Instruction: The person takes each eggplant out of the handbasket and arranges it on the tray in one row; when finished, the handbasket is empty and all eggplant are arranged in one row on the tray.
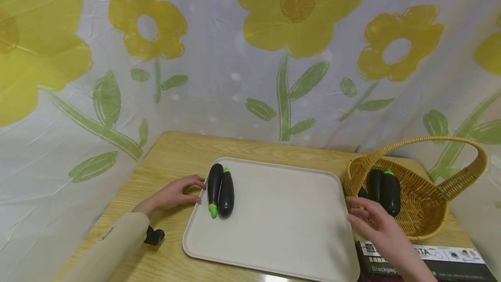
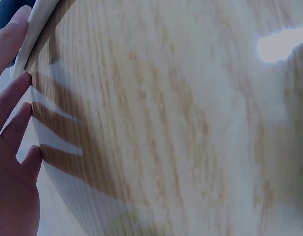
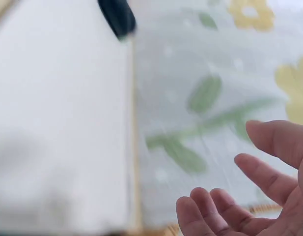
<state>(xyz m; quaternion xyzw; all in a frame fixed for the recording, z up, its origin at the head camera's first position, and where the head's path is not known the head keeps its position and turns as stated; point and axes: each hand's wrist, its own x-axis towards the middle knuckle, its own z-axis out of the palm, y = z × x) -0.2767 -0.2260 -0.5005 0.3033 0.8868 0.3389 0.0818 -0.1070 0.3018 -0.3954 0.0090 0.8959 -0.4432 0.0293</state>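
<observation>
Two dark eggplants (image 1: 226, 195) lie side by side at the left end of a pale tray (image 1: 282, 221); their green caps point opposite ways. My left hand (image 1: 178, 193) is at the tray's left rim, fingers loosely extended and holding nothing. In the left wrist view, the fingertips of that hand (image 2: 13, 128) are by the rim, over the wood. My right hand (image 1: 379, 225) hovers by the tray's right edge, in front of a wicker basket (image 1: 420, 203), with relaxed, parted fingers and an empty palm (image 3: 279, 196). Inside the basket are more eggplants (image 1: 390, 193), partly hidden by its handle and wall.
The tray rests on a wooden table (image 1: 172, 156). A black box printed with "Blackpep" (image 1: 454, 264) sits at the front right, partly behind my right forearm. The basket's tall arched handle (image 1: 426, 140) rises at the right. A flower-patterned curtain (image 1: 211, 99) hangs behind the table.
</observation>
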